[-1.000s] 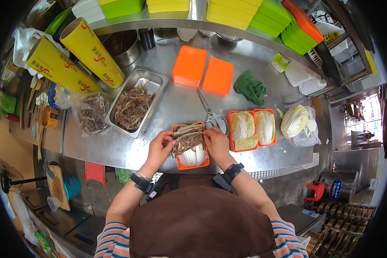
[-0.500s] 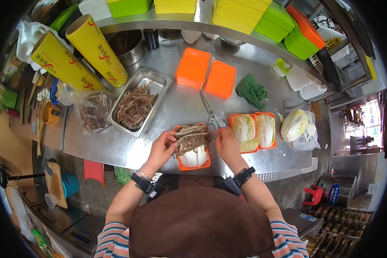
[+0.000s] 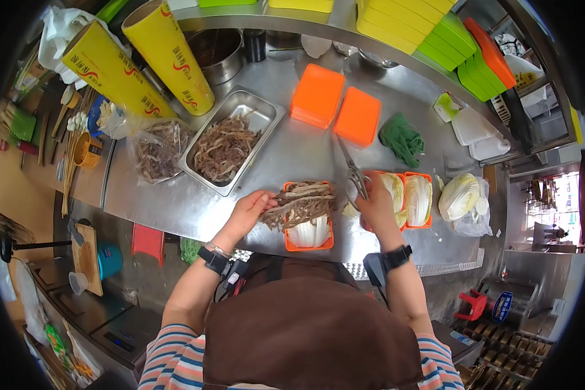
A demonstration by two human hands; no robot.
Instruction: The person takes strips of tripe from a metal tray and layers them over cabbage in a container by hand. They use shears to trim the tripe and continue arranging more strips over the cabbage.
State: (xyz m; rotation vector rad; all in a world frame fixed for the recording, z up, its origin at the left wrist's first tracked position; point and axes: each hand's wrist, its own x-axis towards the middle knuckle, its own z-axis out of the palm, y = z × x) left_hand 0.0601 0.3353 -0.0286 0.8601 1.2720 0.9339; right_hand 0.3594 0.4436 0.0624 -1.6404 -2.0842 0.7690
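Observation:
My left hand point(image 3: 248, 211) pinches the left end of a bundle of brown strips point(image 3: 303, 201). The bundle lies across an orange tray point(image 3: 307, 246) that holds white cabbage. My right hand point(image 3: 377, 207) has closed on the handles of the scissors point(image 3: 352, 170), just right of that tray. The scissor blades point away from me over the steel counter point(image 3: 286, 153). The hand partly covers two more orange trays of cabbage point(image 3: 417, 200).
A steel pan point(image 3: 229, 144) of brown strips and a plastic bag point(image 3: 155, 156) of them lie far left. Two orange lids point(image 3: 335, 104), a green cloth point(image 3: 402, 138), a bagged cabbage point(image 3: 460, 197) and two yellow rolls point(image 3: 140, 62) ring the workspace. Coloured boxes fill the shelf point(image 3: 344, 23).
My right hand let go of the strips, moved right and took hold of the scissors. The left hand kept its grip on the bundle.

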